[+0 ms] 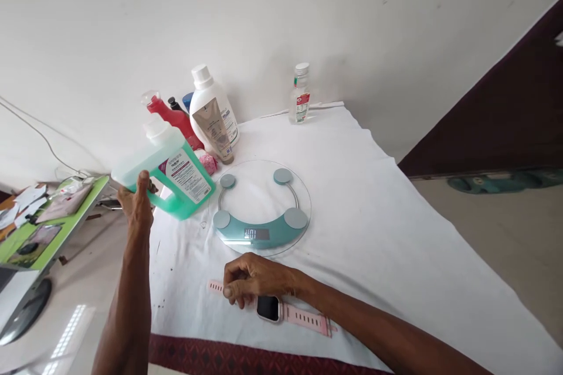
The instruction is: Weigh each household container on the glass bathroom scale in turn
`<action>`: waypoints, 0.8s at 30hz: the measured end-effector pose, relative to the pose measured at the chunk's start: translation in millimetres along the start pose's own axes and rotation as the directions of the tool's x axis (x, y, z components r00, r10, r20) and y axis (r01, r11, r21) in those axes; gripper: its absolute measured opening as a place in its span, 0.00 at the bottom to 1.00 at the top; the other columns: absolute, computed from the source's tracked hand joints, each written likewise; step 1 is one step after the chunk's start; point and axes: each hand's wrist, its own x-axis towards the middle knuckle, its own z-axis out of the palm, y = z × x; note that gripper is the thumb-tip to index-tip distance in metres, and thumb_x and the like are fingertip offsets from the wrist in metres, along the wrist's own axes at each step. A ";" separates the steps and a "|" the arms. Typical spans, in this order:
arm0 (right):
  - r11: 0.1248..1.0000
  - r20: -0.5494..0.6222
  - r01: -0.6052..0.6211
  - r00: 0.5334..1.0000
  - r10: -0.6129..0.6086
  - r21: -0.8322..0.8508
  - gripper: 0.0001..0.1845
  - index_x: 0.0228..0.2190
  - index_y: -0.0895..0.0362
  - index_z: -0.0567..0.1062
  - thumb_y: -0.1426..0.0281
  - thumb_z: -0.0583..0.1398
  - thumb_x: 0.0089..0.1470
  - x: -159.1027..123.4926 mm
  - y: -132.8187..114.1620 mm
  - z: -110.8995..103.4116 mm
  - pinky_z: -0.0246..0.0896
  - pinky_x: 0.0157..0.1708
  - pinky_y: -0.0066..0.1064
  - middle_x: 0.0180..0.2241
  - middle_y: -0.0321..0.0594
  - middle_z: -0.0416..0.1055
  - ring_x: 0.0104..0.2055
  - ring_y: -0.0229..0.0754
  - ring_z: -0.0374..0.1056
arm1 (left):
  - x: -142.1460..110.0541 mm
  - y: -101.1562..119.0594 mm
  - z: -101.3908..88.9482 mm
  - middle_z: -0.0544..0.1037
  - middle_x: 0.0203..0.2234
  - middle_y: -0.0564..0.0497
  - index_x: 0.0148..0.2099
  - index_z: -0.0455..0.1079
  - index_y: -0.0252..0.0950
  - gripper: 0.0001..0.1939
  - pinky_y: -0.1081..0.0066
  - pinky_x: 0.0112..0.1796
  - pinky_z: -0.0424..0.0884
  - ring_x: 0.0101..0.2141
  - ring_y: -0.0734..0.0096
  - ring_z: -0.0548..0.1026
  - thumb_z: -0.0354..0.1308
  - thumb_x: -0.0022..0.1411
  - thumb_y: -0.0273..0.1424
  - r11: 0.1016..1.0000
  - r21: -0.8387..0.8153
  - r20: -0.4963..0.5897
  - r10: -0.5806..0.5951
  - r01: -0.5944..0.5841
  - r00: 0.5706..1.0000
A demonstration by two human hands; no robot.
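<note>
My left hand (138, 202) is wrapped round the handle of a jug of green liquid (189, 179), tilted at the left of the white-covered table. My right hand (255, 278) is closed, fingers curled down over the strap of a smartwatch (268, 308) with a pink band. Whether the fingers grip the strap or only rest over it is hidden. Just beyond this hand lies a round glass bathroom scale (246, 231) with a teal front and a lit display, nothing standing on it.
Behind the jug stand a red bottle (176, 117), a white bottle (224, 108), a tan tube (213, 129) and a pink packet (207, 162). A clear bottle (300, 96) with a white cap stands near the wall. At far left is a green-topped table (94, 196) with papers.
</note>
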 end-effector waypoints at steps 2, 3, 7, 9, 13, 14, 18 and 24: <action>0.998 0.013 -0.006 1.000 0.005 0.059 0.27 0.30 0.60 0.77 0.48 0.72 0.49 1.2 1.3 -5.7 0.65 0.27 0.24 0.29 0.37 0.75 0.27 0.33 0.70 | 1.8 2.9 8.3 0.62 0.15 0.60 0.27 0.60 0.40 0.26 0.71 0.22 0.65 0.18 0.74 0.64 0.62 0.54 0.56 0.988 -0.150 -0.047 -0.039 0.031 0.998; 0.997 0.018 -0.013 1.000 0.011 0.082 0.28 0.30 0.60 0.77 0.47 0.72 0.48 1.9 2.2 -7.8 0.65 0.26 0.23 0.29 0.36 0.76 0.26 0.32 0.69 | 1.5 6.1 12.5 0.59 0.14 0.61 0.26 0.58 0.41 0.26 0.71 0.21 0.63 0.17 0.75 0.61 0.63 0.51 0.55 0.980 -0.195 -0.065 -0.046 0.032 0.997; 0.991 0.069 -0.084 0.995 0.078 0.103 0.28 0.30 0.59 0.78 0.48 0.75 0.43 4.4 5.8 -13.6 0.64 0.24 0.21 0.30 0.35 0.76 0.26 0.31 0.67 | -3.2 23.7 29.6 0.54 0.12 0.64 0.24 0.52 0.42 0.28 0.73 0.18 0.55 0.15 0.80 0.54 0.64 0.49 0.54 0.966 -0.256 -0.198 -0.032 -0.021 0.980; 0.988 0.089 -0.119 0.990 0.110 0.103 0.29 0.32 0.58 0.78 0.50 0.77 0.38 4.3 6.6 -15.5 0.65 0.24 0.20 0.30 0.34 0.76 0.27 0.31 0.68 | -5.3 32.8 36.0 0.54 0.12 0.64 0.24 0.53 0.41 0.27 0.73 0.17 0.53 0.15 0.80 0.53 0.65 0.47 0.52 0.962 -0.269 -0.259 -0.031 -0.041 0.965; 0.985 0.093 -0.129 0.989 0.119 0.111 0.30 0.32 0.57 0.78 0.53 0.80 0.32 2.6 5.2 -16.3 0.66 0.26 0.20 0.29 0.32 0.75 0.27 0.32 0.70 | -5.4 51.9 37.7 0.58 0.15 0.63 0.26 0.57 0.40 0.24 0.73 0.18 0.53 0.17 0.81 0.54 0.68 0.44 0.47 0.960 -0.266 -0.331 -0.009 -0.084 0.944; 0.985 0.093 -0.125 0.989 0.114 0.116 0.30 0.32 0.57 0.78 0.54 0.80 0.32 2.3 4.8 -15.4 0.67 0.27 0.20 0.30 0.32 0.75 0.28 0.32 0.70 | -4.8 57.2 36.1 0.59 0.16 0.62 0.26 0.58 0.40 0.24 0.73 0.19 0.53 0.18 0.81 0.54 0.68 0.44 0.47 0.957 -0.268 -0.348 0.008 -0.107 0.938; 0.970 0.089 -0.120 0.991 0.103 0.214 0.31 0.34 0.57 0.78 0.56 0.80 0.32 2.5 5.7 -8.5 0.68 0.32 0.21 0.32 0.32 0.76 0.32 0.33 0.73 | -4.4 81.3 30.4 0.60 0.19 0.60 0.28 0.58 0.41 0.27 0.71 0.20 0.53 0.20 0.78 0.55 0.67 0.46 0.54 0.927 -0.290 -0.396 0.111 -0.239 0.911; 0.981 0.020 -0.113 0.994 0.111 0.160 0.30 0.34 0.57 0.78 0.53 0.79 0.34 -0.2 5.5 -4.1 0.65 0.29 0.23 0.29 0.32 0.75 0.28 0.33 0.69 | -21.0 110.9 41.3 0.60 0.22 0.58 0.30 0.57 0.42 0.31 0.71 0.19 0.49 0.20 0.77 0.55 0.65 0.45 0.61 0.913 -0.352 -0.329 0.088 -0.209 0.940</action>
